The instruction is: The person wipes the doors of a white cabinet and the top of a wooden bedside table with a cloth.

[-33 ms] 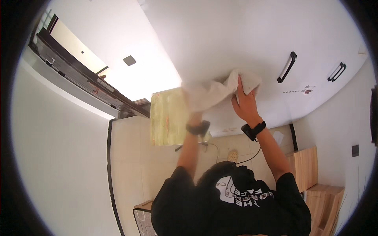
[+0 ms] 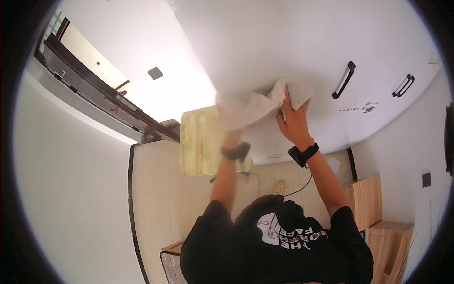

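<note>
A pale cloth (image 2: 255, 110) is stretched between my two hands against a tall white door front (image 2: 265, 42). My right hand (image 2: 297, 127) lies on the cloth's right end, its thumb apart and its index finger extended along a fold. Part of the cloth is bunched beneath and beside those fingers. My left hand (image 2: 231, 137), blurred, grips the left end; the fabric covers its fingers. Each wrist wears a black band with a small dark box. The front bears a black bar handle (image 2: 344, 80) to the right of my right hand.
A yellow-green marbled tabletop (image 2: 198, 142) on dark legs stands below my left hand. Another black handle (image 2: 403, 86) is farther right. Wooden boxes (image 2: 366, 203) stand at lower right, a dark-framed door (image 2: 104, 94) at left. A cable (image 2: 299, 190) hangs near my right arm.
My left hand and the cloth's left end have shifted slightly upward. The right hand stays nearly in place, and the view has moved a little.
</note>
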